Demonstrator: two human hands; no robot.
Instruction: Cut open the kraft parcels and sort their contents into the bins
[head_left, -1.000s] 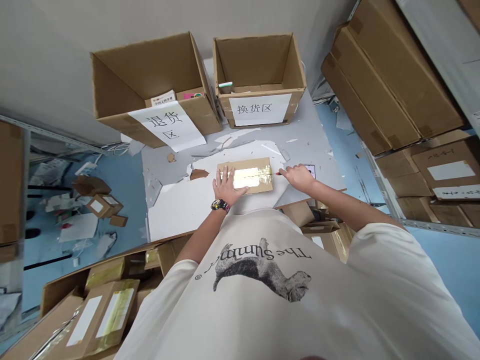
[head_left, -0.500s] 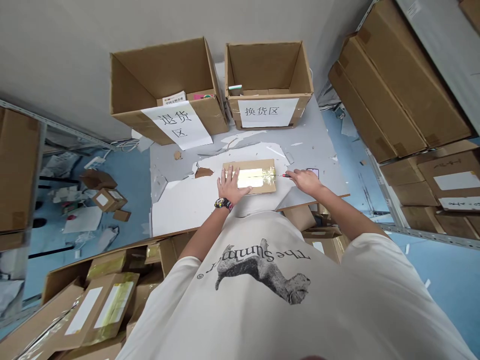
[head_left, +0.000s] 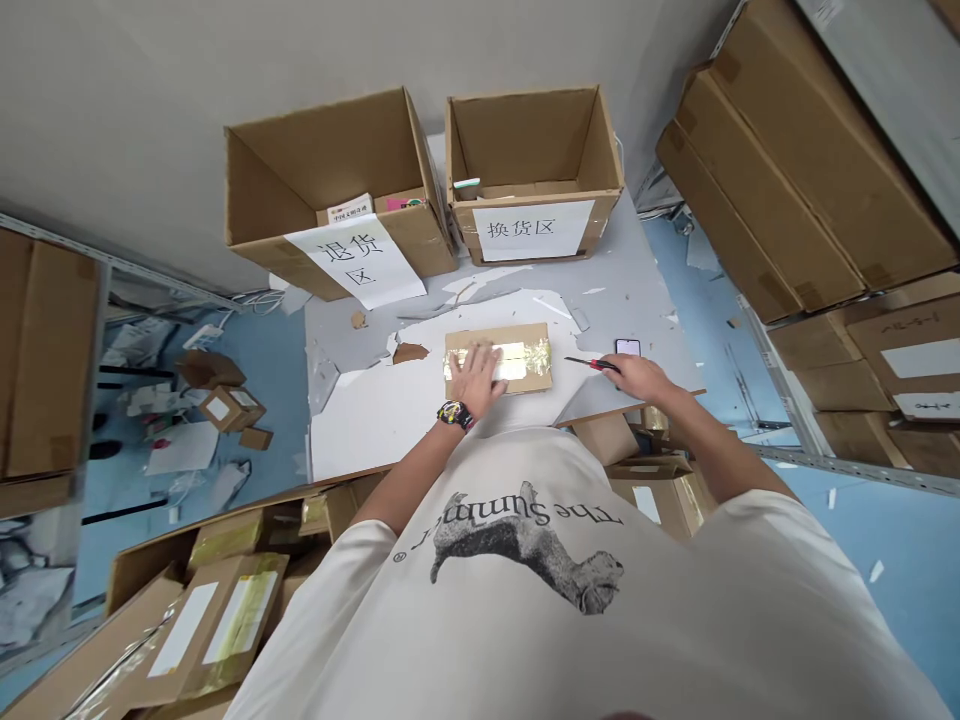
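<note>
A small flat cardboard box (head_left: pixel 534 378), bound with shiny yellowish tape and bearing a white label, lies on the table in front of me. My left hand (head_left: pixel 475 378), a watch on its wrist, rests with fingers stretched out over the box's left part and covers some of the label. To the right of the box, my right hand (head_left: pixel 637 378) is closed around the red and black handle of a slim knife (head_left: pixel 592 363). The knife's thin dark blade points left at the box, with a gap between them. A phone (head_left: pixel 628 347) lies just beyond my right hand.
Two open cartons with paper signs, a left carton (head_left: pixel 270 250) and a right carton (head_left: pixel 540 195), stand along the table's back. Torn white sheeting (head_left: pixel 360 430) covers part of the table (head_left: pixel 637 270). Taped parcels (head_left: pixel 225 620) fill a large box below left; stacked cartons (head_left: pixel 772 170) stand right.
My right hand has drawn the knife away from the box's right end, moving right and slightly towards me. My left hand has shifted a little to the right on the box.
</note>
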